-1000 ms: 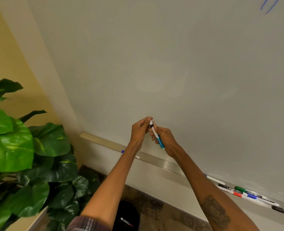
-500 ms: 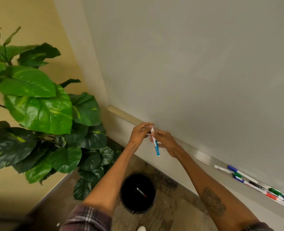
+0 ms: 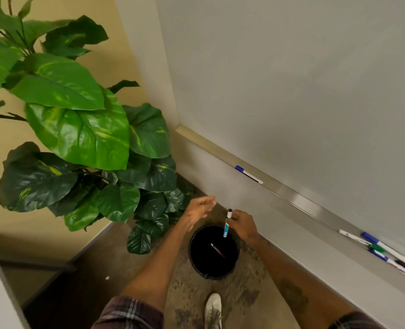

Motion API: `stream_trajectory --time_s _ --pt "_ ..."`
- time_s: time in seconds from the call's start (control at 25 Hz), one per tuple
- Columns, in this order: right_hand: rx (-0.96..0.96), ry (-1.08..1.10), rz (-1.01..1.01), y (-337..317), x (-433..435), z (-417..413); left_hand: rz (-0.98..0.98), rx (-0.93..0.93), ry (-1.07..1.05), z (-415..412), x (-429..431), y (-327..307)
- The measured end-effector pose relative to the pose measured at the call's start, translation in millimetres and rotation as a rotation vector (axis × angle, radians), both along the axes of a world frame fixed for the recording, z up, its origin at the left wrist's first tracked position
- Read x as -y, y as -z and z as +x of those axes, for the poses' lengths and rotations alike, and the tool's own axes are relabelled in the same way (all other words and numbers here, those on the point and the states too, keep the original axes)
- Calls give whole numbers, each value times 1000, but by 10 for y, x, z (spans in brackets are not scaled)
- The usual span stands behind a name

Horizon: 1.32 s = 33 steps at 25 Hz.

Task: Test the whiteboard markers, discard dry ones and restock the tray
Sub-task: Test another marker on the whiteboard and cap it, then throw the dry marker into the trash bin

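Black bin (image 3: 220, 269) beneath gripped marker (image 3: 226, 227), leafy plant (image 3: 78, 129) left, whiteboard tray (image 3: 298, 198) right.

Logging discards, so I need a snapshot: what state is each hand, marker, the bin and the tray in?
right hand, pinches the blue marker
left hand, open, holds nothing
blue marker, above the bin, blue end down
bin, open, one red marker inside
tray, one lone marker, other markers clustered farther along

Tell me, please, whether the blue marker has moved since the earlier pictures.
Yes. The blue marker, pinched by the right hand, has gone down from in front of the whiteboard to over the black bin.
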State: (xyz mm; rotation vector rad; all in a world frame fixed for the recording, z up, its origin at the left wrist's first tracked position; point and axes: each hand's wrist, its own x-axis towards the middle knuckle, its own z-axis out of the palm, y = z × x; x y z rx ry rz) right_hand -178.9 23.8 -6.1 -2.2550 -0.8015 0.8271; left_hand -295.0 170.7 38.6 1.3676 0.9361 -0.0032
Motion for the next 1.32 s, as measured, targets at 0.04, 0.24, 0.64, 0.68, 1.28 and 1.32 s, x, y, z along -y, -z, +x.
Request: stream_trajectory --time_s 0.04,0.24,0.64,0.68,1.28,1.32 --pt "5 4 -36 76 0 -30 -3 -40 -25 -62 -38 62" --pt "-151 -44 -180 373 -132 -15 -65 -162 -16 -173 -142 195" --pt "-188 187 45 -8 253 360 84 -162 25 571 206 144" --pt "-186 187 52 -22 354 415 71 -155 50 640 307 140" --pt "-166 608 258 -299 3303 1505 225 -31 437 1849 2848 8" --pt "-189 651 282 -312 3493 1569 233 -22 446 1920 2998 1"
